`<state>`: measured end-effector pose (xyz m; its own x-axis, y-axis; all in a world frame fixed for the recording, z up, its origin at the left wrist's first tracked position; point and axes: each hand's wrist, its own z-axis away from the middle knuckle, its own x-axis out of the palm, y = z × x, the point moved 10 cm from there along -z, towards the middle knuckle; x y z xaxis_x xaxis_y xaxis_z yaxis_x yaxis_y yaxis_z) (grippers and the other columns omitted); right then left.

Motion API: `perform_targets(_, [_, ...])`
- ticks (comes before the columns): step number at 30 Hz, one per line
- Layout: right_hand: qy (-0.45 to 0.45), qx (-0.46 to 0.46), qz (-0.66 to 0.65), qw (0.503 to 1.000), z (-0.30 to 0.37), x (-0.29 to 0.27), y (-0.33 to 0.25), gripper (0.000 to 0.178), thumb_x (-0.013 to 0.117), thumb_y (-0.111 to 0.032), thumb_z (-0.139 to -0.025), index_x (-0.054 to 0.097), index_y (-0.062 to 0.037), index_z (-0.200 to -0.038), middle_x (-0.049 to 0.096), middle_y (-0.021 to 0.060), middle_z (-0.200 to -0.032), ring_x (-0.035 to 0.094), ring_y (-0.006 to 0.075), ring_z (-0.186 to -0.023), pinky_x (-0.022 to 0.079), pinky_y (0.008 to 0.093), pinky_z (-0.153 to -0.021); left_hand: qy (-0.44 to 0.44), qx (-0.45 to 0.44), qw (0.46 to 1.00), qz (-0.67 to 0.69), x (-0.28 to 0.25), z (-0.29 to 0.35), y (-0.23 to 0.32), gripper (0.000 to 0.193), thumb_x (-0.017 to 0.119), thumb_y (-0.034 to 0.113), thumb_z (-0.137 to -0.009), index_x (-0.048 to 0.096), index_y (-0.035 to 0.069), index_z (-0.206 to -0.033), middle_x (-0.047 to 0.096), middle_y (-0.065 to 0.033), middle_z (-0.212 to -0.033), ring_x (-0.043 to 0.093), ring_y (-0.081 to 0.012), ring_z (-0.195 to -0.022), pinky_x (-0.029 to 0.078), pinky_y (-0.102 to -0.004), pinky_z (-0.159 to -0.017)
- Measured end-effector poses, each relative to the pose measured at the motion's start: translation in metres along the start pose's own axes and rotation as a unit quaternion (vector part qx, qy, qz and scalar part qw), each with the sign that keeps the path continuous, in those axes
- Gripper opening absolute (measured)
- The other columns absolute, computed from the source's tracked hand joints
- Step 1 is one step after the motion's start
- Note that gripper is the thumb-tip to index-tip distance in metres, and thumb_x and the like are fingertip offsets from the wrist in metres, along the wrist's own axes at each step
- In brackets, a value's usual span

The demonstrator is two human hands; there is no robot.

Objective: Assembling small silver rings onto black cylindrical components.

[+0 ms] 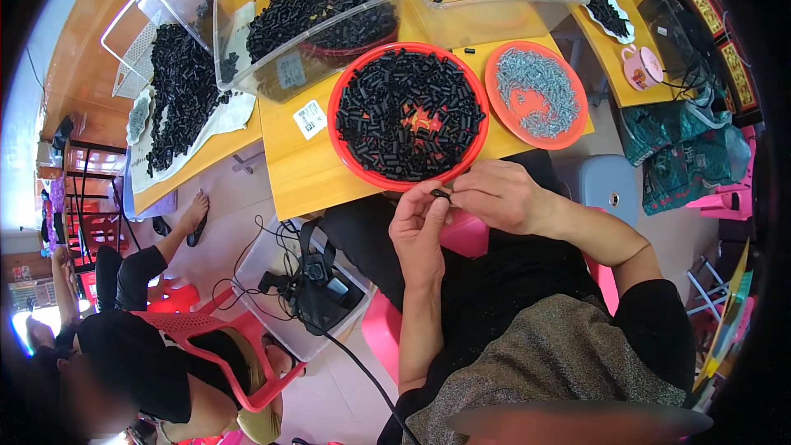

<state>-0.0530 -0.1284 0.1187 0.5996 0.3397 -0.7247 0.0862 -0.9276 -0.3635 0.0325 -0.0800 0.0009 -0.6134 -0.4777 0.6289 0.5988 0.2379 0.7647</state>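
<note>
Just in front of the table edge, my left hand point(420, 227) pinches a small black plastic part point(442, 195) between thumb and fingers. My right hand point(499, 196) meets it there, its fingertips pressed together at the part's end; whether they hold a separate small piece is hidden. Right beyond my hands stands a round red basin point(334, 128) full of short black cylindrical parts point(383, 115). To its right lies an orange-red plate point(497, 107) heaped with small silvery metal pieces, perhaps screws point(540, 86).
Clear plastic bins point(309, 37) with more black parts stand at the back. A black heap point(177, 91) lies on white cloth at left. A pink mug point(641, 67) and white dish point(626, 33) stand at right. A cable-filled bin point(301, 338) and another person point(148, 354) are at lower left.
</note>
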Motion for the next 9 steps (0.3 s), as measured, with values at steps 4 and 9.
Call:
perform_targets(4, [-0.003,0.093,-0.079,0.993,-0.012,-0.005,0.013,0.025,0.07,-0.009,-0.069,0.059,-0.0026,-0.09,0.057,0.0083,-0.082,0.061,0.0257,-0.071,0.05,0.0367,-0.062,-0.011,-0.028,0.999,-0.041,0.0,0.003,-0.001,0.028,0.059,-0.001,-0.087,0.055,0.001,-0.114,0.064,-0.0044,-0.096,0.058,-0.0077,-0.08,0.045,-0.0191,-0.069])
perform_targets(9, [-0.183,0.112,-0.118,0.969,-0.012,0.012,0.018,0.033,0.071,-0.009,-0.071,0.06,-0.0097,-0.102,0.058,0.0108,-0.093,0.061,0.0272,-0.081,0.051,0.0348,-0.067,-0.092,-0.078,0.992,-0.028,0.015,0.006,-0.009,0.051,0.057,-0.002,-0.087,0.038,0.011,-0.132,0.063,-0.0066,-0.104,0.059,-0.0102,-0.088,0.045,-0.0186,-0.072])
